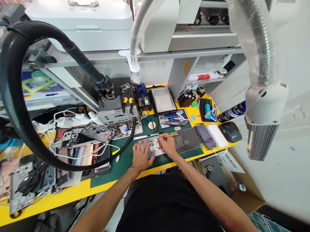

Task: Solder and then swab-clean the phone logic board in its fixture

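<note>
My left hand (142, 155) has its fingers curled around an opened phone (154, 144) with bare silvery circuitry showing, steadying it on the green mat. A bit of blue shows between the thumb and fingers. My right hand (168, 145) pinches a slim gold-coloured tool (172, 135), its shaft slanting up to the right. The tool's working end sits at the phone's right side, too small to make out. Under and right of the right hand lies a grey perforated plate (190, 139) with a dark rectangle in it.
Phone frames (98, 132) and white cables crowd the left bench. A thick black hose (13, 113) loops over them from a rework station (118, 114). At right hangs a metallic-ribbed lamp or nozzle (262, 138). A spray can (231, 112) and black device (231, 132) stand below.
</note>
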### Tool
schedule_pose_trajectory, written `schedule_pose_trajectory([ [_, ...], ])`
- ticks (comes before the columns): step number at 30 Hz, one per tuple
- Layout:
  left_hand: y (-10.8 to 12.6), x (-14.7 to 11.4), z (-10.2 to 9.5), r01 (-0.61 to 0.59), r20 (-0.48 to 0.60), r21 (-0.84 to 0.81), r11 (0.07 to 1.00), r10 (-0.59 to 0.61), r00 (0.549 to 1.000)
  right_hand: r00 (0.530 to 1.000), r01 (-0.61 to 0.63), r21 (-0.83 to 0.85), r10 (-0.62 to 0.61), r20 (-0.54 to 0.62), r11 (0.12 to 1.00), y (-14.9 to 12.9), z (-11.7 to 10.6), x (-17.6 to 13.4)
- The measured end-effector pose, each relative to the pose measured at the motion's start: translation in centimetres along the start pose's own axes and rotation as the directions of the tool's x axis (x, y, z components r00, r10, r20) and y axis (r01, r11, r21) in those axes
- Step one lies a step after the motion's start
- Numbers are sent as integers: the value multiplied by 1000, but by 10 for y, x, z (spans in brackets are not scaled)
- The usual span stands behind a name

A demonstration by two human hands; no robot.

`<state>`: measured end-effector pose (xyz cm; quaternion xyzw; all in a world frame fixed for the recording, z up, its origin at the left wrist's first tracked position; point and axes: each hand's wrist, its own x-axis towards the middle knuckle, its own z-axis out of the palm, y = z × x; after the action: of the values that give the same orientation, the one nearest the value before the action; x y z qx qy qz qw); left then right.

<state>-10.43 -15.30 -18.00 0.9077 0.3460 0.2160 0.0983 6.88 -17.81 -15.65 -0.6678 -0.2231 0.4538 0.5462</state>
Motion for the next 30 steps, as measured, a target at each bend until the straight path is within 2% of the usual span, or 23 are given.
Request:
schedule_pose_trajectory([
  [30, 0, 0, 1, 3, -3, -18, 1000, -3, 1000, 1000, 3, -11, -3, -19, 1000, 1, -2, 0],
])
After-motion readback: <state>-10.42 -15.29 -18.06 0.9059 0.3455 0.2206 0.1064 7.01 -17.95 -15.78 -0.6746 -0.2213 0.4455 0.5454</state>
